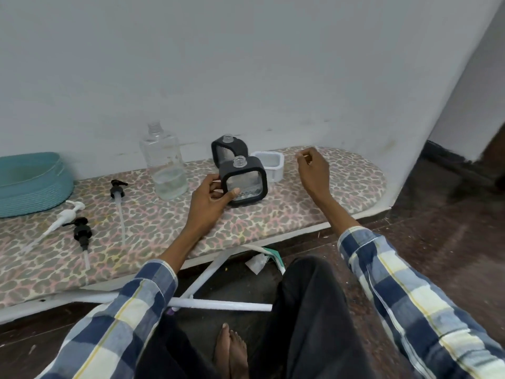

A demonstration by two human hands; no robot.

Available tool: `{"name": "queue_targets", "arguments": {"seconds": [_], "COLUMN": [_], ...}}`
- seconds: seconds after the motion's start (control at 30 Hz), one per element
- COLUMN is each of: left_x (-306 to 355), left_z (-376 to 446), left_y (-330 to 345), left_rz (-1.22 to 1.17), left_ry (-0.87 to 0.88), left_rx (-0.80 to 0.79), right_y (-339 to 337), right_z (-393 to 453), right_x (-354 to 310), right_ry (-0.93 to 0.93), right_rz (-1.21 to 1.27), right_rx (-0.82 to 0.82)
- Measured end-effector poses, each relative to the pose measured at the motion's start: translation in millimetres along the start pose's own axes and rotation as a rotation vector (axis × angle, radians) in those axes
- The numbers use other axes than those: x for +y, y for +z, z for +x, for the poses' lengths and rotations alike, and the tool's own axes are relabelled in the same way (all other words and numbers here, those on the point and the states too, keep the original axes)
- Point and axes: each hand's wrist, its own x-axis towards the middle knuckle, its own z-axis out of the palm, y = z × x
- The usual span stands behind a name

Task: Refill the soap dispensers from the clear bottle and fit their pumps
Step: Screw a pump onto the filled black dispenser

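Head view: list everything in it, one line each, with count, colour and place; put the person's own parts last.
Clear bottle: one, transparent, uncapped, partly filled, near the wall.
Black dispensers: two, no pumps; the near one held by the left hand, the far one behind it.
White dispenser: one, right of the black ones; its neck is not visible.
Black pumps: two, lying on the board; one left of the bottle, one nearer the front edge.
White pump: one, lying by the basket.
Basket: one, teal, far left.
Ironing board: one, leopard-print cover, against the white wall.
Left hand: grips the near black dispenser.
Right hand: raised, fingers curled; contents unclear.
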Motion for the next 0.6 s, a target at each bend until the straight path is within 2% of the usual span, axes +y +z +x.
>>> {"name": "queue_targets", "arguments": {"seconds": [0.1,0.27,0.33,0.47,0.6], "left_x": [0.8,-2.6,-3.2,-2.8,-5.1], "left_z": [1.6,3.6,3.9,2.4,1.2], "left_y": [5.6,4.4,3.5,-1.7,-19.2], "left_rz": [0.013,0.010,0.011,0.019,0.042], "left_ry": [-0.008,-0.019,-0.028,-0.027,-0.018], "left_rx": [-0.013,0.007,0.025,0.046,0.077], "right_y": [-14.9,-5.9,-0.5,5.8,7.1], "right_z": [19.3,35.7,36.1,38.7,33.5], "right_x": [25.9,46.1,47.0,45.3,38.1], "right_ry": [0.045,0.079,0.043,0.012,0.040], "right_rz": [-0.156,-0.398,-0.482,-0.487,-0.253], "right_rx": [-0.040,-0.307,-0.359,-0.331,-0.175]}}
